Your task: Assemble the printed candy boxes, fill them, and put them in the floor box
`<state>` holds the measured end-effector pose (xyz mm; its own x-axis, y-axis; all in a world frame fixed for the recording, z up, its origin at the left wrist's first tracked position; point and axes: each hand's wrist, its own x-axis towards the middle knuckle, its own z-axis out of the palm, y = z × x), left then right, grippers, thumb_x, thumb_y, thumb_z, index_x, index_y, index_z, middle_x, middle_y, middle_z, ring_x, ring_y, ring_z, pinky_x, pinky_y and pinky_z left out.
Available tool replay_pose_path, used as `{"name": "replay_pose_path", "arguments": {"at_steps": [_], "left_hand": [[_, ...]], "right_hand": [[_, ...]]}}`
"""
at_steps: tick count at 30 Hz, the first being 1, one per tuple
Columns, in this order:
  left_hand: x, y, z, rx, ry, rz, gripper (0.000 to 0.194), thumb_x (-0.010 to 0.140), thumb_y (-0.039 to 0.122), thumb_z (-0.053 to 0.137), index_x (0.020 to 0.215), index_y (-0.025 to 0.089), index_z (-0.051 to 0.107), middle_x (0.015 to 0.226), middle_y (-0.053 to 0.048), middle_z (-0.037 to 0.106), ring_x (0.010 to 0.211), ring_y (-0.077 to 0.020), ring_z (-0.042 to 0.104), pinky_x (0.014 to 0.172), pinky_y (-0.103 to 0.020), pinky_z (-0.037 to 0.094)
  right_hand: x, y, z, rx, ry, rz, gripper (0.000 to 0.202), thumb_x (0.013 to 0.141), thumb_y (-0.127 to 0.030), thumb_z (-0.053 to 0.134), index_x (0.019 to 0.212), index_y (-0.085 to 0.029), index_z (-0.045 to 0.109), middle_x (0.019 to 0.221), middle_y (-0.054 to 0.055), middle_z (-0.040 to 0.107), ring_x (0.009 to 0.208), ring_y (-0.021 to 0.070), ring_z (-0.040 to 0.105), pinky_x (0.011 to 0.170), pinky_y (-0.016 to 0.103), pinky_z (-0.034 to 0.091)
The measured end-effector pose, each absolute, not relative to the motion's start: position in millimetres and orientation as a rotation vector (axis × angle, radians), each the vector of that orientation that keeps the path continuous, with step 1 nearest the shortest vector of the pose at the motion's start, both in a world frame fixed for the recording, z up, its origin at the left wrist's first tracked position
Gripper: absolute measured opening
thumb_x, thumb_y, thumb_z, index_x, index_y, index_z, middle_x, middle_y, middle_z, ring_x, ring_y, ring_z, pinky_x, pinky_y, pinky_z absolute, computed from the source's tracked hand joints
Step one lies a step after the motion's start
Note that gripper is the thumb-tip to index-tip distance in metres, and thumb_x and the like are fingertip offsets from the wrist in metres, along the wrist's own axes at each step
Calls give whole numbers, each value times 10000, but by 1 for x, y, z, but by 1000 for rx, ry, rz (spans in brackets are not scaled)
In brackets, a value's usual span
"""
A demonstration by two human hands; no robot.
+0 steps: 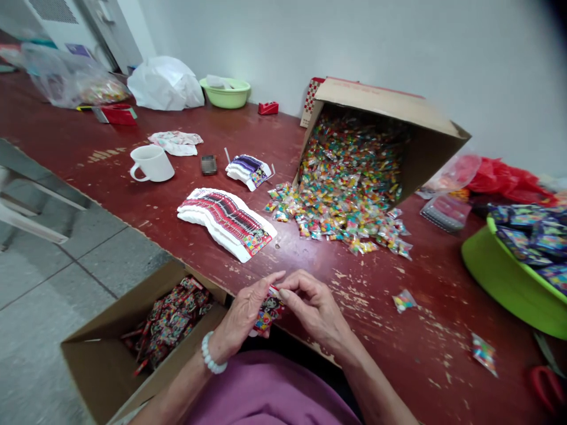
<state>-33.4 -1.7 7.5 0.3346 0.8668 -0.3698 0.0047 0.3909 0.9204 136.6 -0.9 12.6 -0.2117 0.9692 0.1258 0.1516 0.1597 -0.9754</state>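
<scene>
Both hands pinch one printed card packet (267,311) at the table's near edge: left hand (241,319) cupped beneath, right hand (312,307) gripping its top. Beyond lie a fanned card stack (228,221), apparently identical, and spilled candy sachets (341,218) from a tipped carton (425,127).

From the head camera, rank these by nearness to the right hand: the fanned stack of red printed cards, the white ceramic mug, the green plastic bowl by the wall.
From the right hand:
1. Fanned stack of red printed cards, just ahead, to the left.
2. White ceramic mug, farther left, mid-table.
3. Green plastic bowl, at the far wall.
</scene>
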Motion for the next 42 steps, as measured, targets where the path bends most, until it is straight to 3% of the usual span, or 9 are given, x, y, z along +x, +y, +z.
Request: {"name": "replay_pose_path", "arguments": {"at_steps": [7, 11, 14, 19, 24, 28, 33, 37, 42], "left_hand": [[-22, -8, 0, 851, 1072, 753, 616, 896, 635, 450, 1383, 259, 492, 954, -63, 670, 499, -118, 587, 444, -241, 493], [-20, -5, -2, 685, 934, 754, 504, 900, 511, 560, 1339, 282, 464, 884, -18, 660, 652, -150, 645, 594, -265, 529], [-26, 0, -1, 644, 919, 780, 406, 869, 413, 649, 1214, 229, 541, 1032, -64, 690, 845, -172, 657, 747, -277, 523], [-43, 3, -2, 728, 1007, 796, 424, 735, 316, 803, 1078, 197, 585, 985, -41, 692, 809, -161, 619, 722, -277, 513], [-59, 10, -2, 764, 1083, 844, 467, 701, 274, 833, 1087, 197, 582, 815, 23, 645, 717, -126, 602, 685, -244, 507], [-60, 20, -1, 775, 1095, 869, 410, 736, 285, 806, 1073, 148, 619, 864, -20, 673, 733, -130, 628, 650, -219, 521], [-45, 21, -4, 658, 1039, 941, 416, 662, 253, 852, 947, 170, 559, 806, -11, 673, 623, -152, 650, 533, -273, 571], [-39, 15, -4, 597, 957, 963, 405, 672, 194, 843, 893, 191, 504, 820, 10, 653, 658, -136, 651, 564, -273, 592], [-41, 1, -2, 657, 917, 878, 418, 660, 167, 845, 912, 191, 512, 874, -2, 648, 726, -142, 652, 608, -260, 582]], "right_hand": [[122, -14, -13, -1136, -1473, 984, 120, 902, -263, 600, 914, -239, 716, 864, 36, 612, 821, 172, 594, 745, 293, 482], [161, 10, -15, -1240, -1542, 962, 192, 938, -311, 540, 990, -249, 714, 981, 51, 668, 914, 191, 617, 835, 320, 485], [220, 42, -21, -1734, -1501, 437, 307, 887, -351, 559, 1155, -233, 652, 1098, 76, 664, 1007, 237, 584, 893, 373, 460], [284, 78, -46, -1935, -1388, 292, 435, 762, -281, 646, 1183, -172, 636, 1243, 175, 610, 1197, 367, 431, 1006, 530, 315], [287, 74, -56, -1902, -1242, 348, 365, 858, -308, 497, 1127, -120, 657, 1118, 191, 648, 1101, 323, 510, 1010, 498, 327], [267, 49, -40, -1794, -1123, 545, 472, 889, -451, 478, 1174, -106, 625, 947, 137, 680, 843, 256, 607, 810, 424, 483], [211, 5, -10, -1416, -898, 1194, 463, 761, -489, 727, 1100, -181, 662, 912, 63, 691, 636, 141, 600, 557, 255, 477], [177, -17, -2, -1314, -860, 1290, 372, 680, -391, 833, 951, -187, 681, 794, 11, 679, 667, 127, 602, 627, 238, 491], [173, -23, 1, -1360, -1150, 1267, 231, 828, -369, 701, 969, -186, 690, 856, 41, 693, 735, 172, 621, 663, 288, 492]]}}
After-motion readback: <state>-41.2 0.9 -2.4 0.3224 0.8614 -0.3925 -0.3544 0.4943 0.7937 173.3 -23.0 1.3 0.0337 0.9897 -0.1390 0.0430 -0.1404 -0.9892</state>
